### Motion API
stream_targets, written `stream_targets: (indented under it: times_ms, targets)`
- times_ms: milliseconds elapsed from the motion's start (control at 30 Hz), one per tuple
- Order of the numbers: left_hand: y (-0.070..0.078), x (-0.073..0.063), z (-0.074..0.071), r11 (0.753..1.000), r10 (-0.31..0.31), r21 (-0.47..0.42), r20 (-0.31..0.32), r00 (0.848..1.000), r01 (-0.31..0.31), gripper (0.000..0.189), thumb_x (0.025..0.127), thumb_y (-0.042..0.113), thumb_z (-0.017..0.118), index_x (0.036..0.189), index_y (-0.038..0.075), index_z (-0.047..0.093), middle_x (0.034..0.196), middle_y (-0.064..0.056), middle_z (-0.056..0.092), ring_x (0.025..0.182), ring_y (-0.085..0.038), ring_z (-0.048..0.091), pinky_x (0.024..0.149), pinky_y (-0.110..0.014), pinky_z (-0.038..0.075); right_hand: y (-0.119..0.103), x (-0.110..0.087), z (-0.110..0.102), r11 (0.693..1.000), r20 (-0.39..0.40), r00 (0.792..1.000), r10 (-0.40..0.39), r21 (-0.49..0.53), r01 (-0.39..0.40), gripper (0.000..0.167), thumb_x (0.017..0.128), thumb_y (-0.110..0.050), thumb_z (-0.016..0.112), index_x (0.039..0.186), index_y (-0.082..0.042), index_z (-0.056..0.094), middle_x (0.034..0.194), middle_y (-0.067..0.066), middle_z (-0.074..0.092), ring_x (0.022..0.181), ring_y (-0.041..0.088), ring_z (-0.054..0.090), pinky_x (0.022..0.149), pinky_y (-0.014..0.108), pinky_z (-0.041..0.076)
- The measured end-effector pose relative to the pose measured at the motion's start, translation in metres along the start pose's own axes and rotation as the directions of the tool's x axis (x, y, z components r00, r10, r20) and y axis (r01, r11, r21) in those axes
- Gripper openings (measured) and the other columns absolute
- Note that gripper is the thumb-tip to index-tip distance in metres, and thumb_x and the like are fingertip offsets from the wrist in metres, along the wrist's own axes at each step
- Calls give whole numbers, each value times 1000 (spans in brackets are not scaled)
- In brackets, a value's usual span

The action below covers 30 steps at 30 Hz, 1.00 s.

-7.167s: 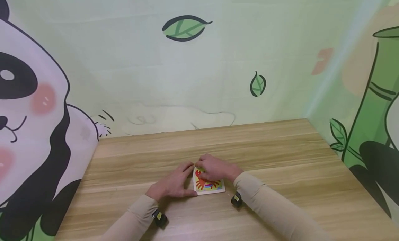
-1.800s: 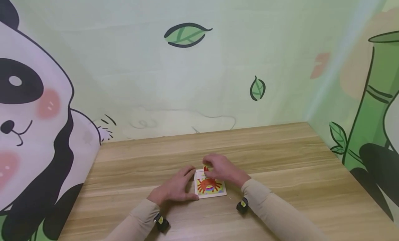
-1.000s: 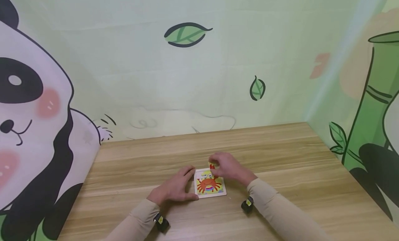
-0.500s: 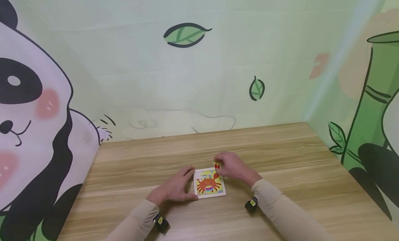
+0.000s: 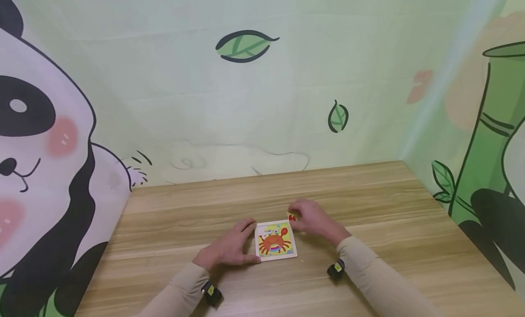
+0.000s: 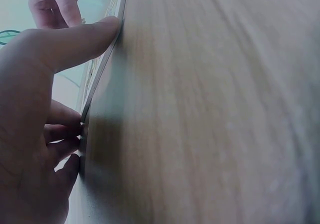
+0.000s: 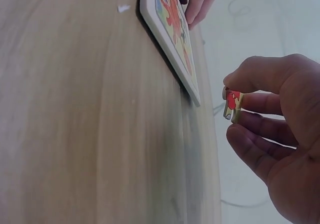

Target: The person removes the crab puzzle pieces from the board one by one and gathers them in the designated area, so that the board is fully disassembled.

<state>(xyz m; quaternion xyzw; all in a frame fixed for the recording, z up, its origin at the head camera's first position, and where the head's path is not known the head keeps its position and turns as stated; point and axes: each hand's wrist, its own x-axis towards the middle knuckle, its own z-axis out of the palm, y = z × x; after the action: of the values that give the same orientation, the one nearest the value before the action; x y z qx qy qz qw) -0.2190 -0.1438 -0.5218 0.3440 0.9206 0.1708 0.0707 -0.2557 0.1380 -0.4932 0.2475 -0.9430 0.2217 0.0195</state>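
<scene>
A small square jigsaw puzzle (image 5: 275, 242) with a white border lies flat on the table, showing an orange crab on yellow. A white patch shows at its upper left. Thumb and fingers of my left hand (image 5: 229, 244) hold the puzzle along its left side, thumb at the near corner, fingertips at the far one. Just off the far right corner, my right hand (image 5: 315, 222) pinches a little puzzle piece (image 7: 233, 103) between thumb and fingers. Red and yellow print shows on the piece, and the right wrist view has it raised beside the board's edge.
The wooden table (image 5: 184, 203) meets a pale green wall cloth (image 5: 172, 94) printed with leaves, a panda and bamboo. A tiny white scrap (image 7: 123, 8) lies on the table near the puzzle.
My right hand, first bent over the board, has lifted the puzzle piece from its upper left and carried it rightward past the far right corner, uncovering the crab. My left hand stays at the board's left side.
</scene>
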Motion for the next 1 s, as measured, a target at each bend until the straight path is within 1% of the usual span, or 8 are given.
stream_targets:
  times_ms: [133, 200, 367, 500, 800, 1000]
  targets:
    - [1, 0, 0, 1000, -4, -3, 3, 1000, 4, 99, 79, 60, 71, 148, -1, 33, 152, -15, 31, 139, -31, 34, 112, -45, 38, 4, -3, -2, 999, 8, 1000, 29, 18, -29, 32, 78, -22, 79, 106, -9, 71, 91, -1, 63, 81, 10, 54, 74, 28, 51]
    - [1, 0, 0, 1000, -10, -10, 6, 1000, 10, 100, 79, 59, 71, 149, -2, 33, 152, -15, 31, 140, -31, 34, 113, -45, 37, 7, -5, -3, 1000, 5, 1000, 25, 16, -25, 33, 78, -21, 79, 107, -8, 70, 91, -2, 63, 81, 10, 54, 74, 28, 51]
    - [2, 0, 0, 1000, -12, -22, 5, 1000, 13, 101, 79, 59, 71, 149, -3, 32, 153, -17, 30, 140, -32, 33, 113, -45, 36, 13, -8, -5, 1000, -13, 1000, 7, 3, -7, 32, 76, -20, 80, 105, -7, 71, 89, -2, 62, 79, 10, 54, 70, 26, 50]
    - [3, 0, -1, 1000, -7, -28, 5, 1000, 8, 100, 79, 58, 72, 148, -3, 32, 152, -17, 31, 140, -33, 34, 113, -45, 37, 16, -10, -5, 1000, -14, 1000, 25, 10, -25, 31, 76, -18, 79, 103, -7, 71, 87, -1, 62, 78, 11, 53, 68, 26, 49]
    - [1, 0, -3, 1000, -12, -8, 13, 1000, 12, 101, 79, 60, 71, 149, -2, 32, 152, -16, 31, 139, -31, 35, 113, -44, 37, 21, -13, -4, 995, 12, 996, 94, 27, -94, 32, 76, -16, 79, 105, -6, 70, 90, 0, 64, 81, 12, 56, 74, 29, 53]
    - [0, 0, -1, 1000, -9, -12, 12, 1000, 9, 100, 79, 59, 71, 149, -2, 32, 152, -16, 31, 139, -32, 34, 112, -45, 38, 26, -17, -3, 995, 12, 995, 99, 19, -100, 32, 76, -16, 78, 105, -6, 70, 90, 0, 64, 81, 12, 57, 74, 30, 53]
